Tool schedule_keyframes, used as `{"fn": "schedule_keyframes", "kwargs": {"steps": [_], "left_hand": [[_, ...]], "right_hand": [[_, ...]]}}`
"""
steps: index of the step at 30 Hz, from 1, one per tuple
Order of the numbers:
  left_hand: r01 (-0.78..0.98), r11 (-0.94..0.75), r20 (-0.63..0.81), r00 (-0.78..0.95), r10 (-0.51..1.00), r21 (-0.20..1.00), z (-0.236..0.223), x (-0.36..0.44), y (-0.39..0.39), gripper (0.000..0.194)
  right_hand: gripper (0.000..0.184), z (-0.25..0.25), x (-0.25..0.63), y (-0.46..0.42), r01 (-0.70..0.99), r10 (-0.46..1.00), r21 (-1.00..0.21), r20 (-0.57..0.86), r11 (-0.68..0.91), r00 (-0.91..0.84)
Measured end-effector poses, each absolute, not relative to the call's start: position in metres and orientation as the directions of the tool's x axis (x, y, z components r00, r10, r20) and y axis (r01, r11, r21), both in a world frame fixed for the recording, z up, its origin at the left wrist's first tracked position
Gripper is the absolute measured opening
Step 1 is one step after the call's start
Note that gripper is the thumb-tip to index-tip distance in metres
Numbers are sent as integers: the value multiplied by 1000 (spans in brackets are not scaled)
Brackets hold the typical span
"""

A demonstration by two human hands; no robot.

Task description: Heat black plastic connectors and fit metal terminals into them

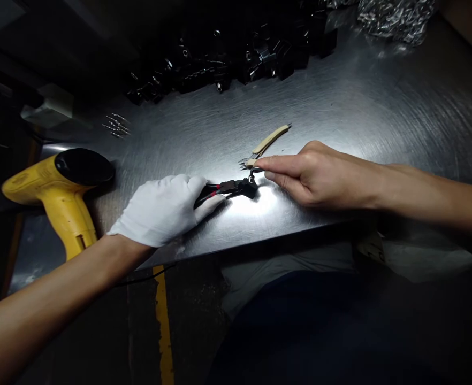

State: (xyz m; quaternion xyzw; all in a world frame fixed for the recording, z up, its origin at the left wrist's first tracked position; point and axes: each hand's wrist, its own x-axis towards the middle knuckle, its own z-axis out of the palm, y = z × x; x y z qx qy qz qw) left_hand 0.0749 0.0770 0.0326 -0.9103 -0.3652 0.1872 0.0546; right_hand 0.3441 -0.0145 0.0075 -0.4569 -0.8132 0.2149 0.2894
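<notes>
Gloved left hand curled shut around black wired plug | bare right hand pinching plug's wire loop | cutters just beyond plug | yellow heat gun left of plug | loose pins farther left | more black connectors piled far beyond plug, along tabletop

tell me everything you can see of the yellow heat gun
The yellow heat gun has a glossy yellow plastic body, a rounded black end and a pistol grip with a small dark slot near its lower end. It seems to lie on its side at the left end of the brushed steel table. The gloved left hand is near it but not touching.
</notes>
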Motion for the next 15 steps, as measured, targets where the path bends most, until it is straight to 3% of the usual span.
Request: {"fn": "schedule_keyframes", "kwargs": {"steps": [3, 7, 15], "left_hand": [[650, -724, -266, 674, 689, -231, 29, 72, 78, 69], [646, -729, -226, 693, 685, -229, 24, 66, 77, 66], [651, -744, -100, 738, 667, -153, 17, 52, 78, 55]], "right_hand": [[21, 8, 343, -13, 579, 874, -663, 276, 474, -399], [25, 4, 338, -18, 498, 938, -801, 225, 333, -266], [32, 3, 319, -24, 170, 983, -976, 113, 136, -142]]}}
